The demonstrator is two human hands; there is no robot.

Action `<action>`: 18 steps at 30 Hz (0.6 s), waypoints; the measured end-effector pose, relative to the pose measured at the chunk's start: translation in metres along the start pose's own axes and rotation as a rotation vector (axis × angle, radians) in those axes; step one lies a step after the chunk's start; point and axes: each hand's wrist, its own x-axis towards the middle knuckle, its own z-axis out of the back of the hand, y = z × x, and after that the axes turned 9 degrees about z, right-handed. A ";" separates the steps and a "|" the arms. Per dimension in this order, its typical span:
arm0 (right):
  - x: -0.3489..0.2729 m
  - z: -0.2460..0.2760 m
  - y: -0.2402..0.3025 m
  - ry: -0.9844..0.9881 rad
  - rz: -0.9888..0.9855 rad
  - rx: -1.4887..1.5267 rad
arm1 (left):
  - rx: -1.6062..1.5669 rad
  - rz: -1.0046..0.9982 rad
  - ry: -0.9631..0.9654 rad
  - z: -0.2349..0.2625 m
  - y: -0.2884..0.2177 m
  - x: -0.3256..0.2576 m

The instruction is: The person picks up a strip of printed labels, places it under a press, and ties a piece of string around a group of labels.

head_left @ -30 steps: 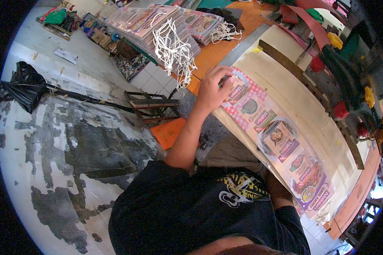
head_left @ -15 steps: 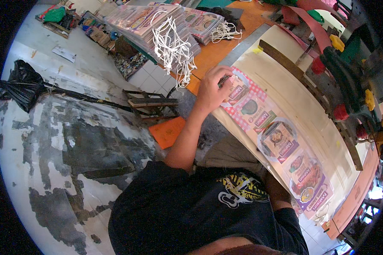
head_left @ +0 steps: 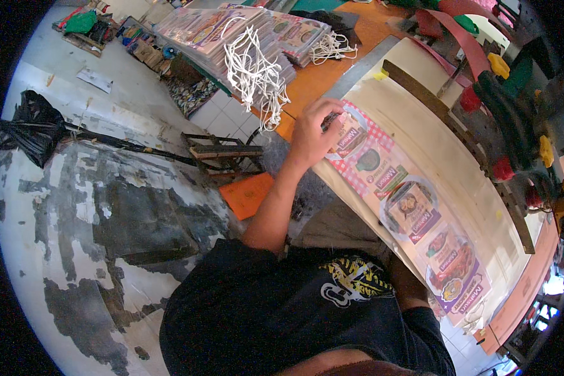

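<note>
The left hand pinched the top end of the long printed strip lying on the pale board, and a hard pull might have torn it.

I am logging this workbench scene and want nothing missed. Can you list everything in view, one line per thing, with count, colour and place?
printed strip: one, pink-checked and purple with food pictures, lying along the cream board
cream board: one, cream, slanting across the right
stack of printed sheets: one pile, mixed colours, top centre
white cords: one bundle, white, on the stack
orange tabletop: one, orange, under the stack
wooden frame: one, brown, on the floor at centre
orange sheet: one, orange, on the floor beside the frame
black bag: one, black, left floor
clamps: several, green, red and yellow, right rim
left hand: one, on the strip's upper end
right hand: hidden under the board
</note>
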 end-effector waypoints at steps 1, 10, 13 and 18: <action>0.000 0.000 0.000 0.002 0.001 0.002 | 0.011 -0.012 0.006 0.001 0.001 0.000; -0.001 0.007 0.000 -0.004 -0.001 -0.004 | 0.082 -0.016 0.034 0.002 0.001 0.001; 0.001 0.008 0.000 -0.006 0.007 0.002 | 0.120 -0.041 0.033 0.003 -0.002 0.004; -0.002 0.008 0.000 -0.001 0.003 -0.002 | 0.092 -0.016 0.029 0.003 0.000 0.001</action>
